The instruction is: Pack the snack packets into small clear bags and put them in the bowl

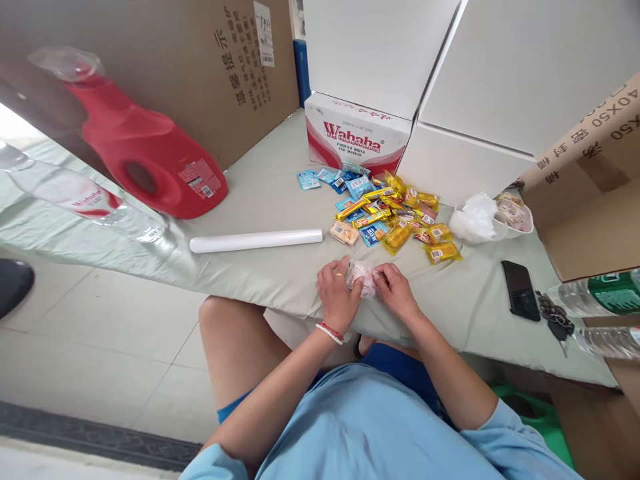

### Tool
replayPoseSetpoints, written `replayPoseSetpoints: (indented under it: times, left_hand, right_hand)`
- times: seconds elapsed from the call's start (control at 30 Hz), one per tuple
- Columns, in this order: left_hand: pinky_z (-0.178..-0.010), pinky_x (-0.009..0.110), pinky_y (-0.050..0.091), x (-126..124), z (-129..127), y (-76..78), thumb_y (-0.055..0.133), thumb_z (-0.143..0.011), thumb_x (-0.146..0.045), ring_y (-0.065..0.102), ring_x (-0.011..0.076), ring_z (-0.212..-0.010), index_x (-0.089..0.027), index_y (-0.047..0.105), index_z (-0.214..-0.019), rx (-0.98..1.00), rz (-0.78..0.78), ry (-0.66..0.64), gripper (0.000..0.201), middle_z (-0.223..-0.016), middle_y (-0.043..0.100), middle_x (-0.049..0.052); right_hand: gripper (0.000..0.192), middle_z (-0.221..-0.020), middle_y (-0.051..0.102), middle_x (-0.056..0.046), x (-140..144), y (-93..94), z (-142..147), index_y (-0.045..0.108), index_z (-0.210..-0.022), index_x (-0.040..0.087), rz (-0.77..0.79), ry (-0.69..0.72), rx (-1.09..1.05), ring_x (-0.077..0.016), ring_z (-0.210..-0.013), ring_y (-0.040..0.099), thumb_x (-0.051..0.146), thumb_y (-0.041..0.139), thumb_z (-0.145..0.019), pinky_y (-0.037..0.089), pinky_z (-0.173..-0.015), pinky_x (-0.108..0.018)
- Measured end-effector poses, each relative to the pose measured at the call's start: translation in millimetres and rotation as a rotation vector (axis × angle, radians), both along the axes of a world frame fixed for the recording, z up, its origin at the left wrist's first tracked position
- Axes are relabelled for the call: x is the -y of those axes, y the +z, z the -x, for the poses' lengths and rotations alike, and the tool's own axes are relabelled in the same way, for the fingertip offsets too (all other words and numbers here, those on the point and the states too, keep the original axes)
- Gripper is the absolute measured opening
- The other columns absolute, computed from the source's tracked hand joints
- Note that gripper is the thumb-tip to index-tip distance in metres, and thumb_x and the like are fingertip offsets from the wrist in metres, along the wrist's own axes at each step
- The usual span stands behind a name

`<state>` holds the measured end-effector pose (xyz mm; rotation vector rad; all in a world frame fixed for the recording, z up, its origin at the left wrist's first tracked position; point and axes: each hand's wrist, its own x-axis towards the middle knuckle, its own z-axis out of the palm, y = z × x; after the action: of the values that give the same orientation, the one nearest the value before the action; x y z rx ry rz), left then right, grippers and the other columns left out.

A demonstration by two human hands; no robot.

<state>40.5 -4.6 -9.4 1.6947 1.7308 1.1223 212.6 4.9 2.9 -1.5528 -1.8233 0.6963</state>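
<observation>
A small crumpled see-through plastic package [367, 279] with pinkish print lies between my two hands at the table's front edge. My left hand [336, 288] curls round its left side, thumb pressed on the front. On the other side my right hand [393, 288] pinches the package's right edge; its fingertips are partly hidden. What is inside the package is too small to tell. Just beyond my hands are a beige wrapped snack [344, 233] and a pile of yellow snack packets [399, 235], mixed with blue sachets [359, 187].
To the left lie a white roll [257, 241], a red jug [150, 157] and a clear bottle [95, 200]. A Wahaha box [357, 133] stands behind the pile. On the right are a white container [523, 227] with a plastic bag [476, 219], a phone [521, 291], keys [556, 317] and bottles [580, 297].
</observation>
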Motion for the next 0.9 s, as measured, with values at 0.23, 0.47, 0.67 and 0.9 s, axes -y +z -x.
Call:
replayPoseSetpoints:
  times: [0.23, 0.47, 0.67, 0.9]
  left_hand:
    - [-0.103, 0.054, 0.045, -13.1, -9.0, 6.5, 0.067, -0.090, -0.040, 0.061, 0.0372, -0.118, -0.020, 0.064, -0.123, -0.216, 0.168, -0.011, 0.039, -0.120, 0.070, 0.016]
    - [-0.094, 0.042, 0.050, -1.3, -28.4, 7.1, 0.059, -0.091, -0.021, 0.066, 0.0280, -0.110, -0.020, 0.061, -0.117, -0.122, -0.094, -0.009, 0.026, -0.115, 0.069, 0.013]
    - [-0.109, 0.057, 0.043, 14.3, -50.5, -2.8, 0.053, -0.090, -0.011, 0.055, 0.0328, -0.133, -0.024, 0.060, -0.128, -0.264, -0.472, -0.373, 0.040, -0.130, 0.065, 0.016]
    - [-0.117, 0.061, 0.042, 25.9, -47.4, -0.6, 0.054, -0.079, -0.013, 0.048, 0.0324, -0.143, -0.022, 0.040, -0.142, 0.209, -0.383, -0.649, 0.065, -0.144, 0.053, 0.018]
  right_hand:
    - [0.026, -0.082, 0.062, -0.002, 6.5, -3.7, -0.6, 0.063, -0.093, 0.023, 0.123, -0.050, -0.350, -0.0177, -0.072, 0.057, 0.047, 0.055, -0.095, 0.048, -0.068, -0.029]
    - [0.031, -0.076, 0.065, 0.002, 25.0, 7.1, -3.7, 0.064, -0.092, 0.024, 0.229, -0.174, -0.873, -0.0156, -0.066, 0.060, 0.053, 0.074, -0.086, 0.053, -0.067, -0.030]
    - [0.042, -0.100, 0.075, -0.004, 31.5, 12.1, -4.2, 0.074, -0.096, 0.023, 0.327, -0.189, -1.221, -0.0209, -0.093, 0.068, 0.063, 0.075, -0.084, 0.057, -0.086, -0.035]
    - [0.039, -0.102, 0.075, 0.000, 24.8, 0.6, -13.8, 0.074, -0.095, 0.025, 0.426, -0.247, -1.257, -0.0186, -0.095, 0.066, 0.050, 0.091, -0.070, 0.055, -0.088, -0.032]
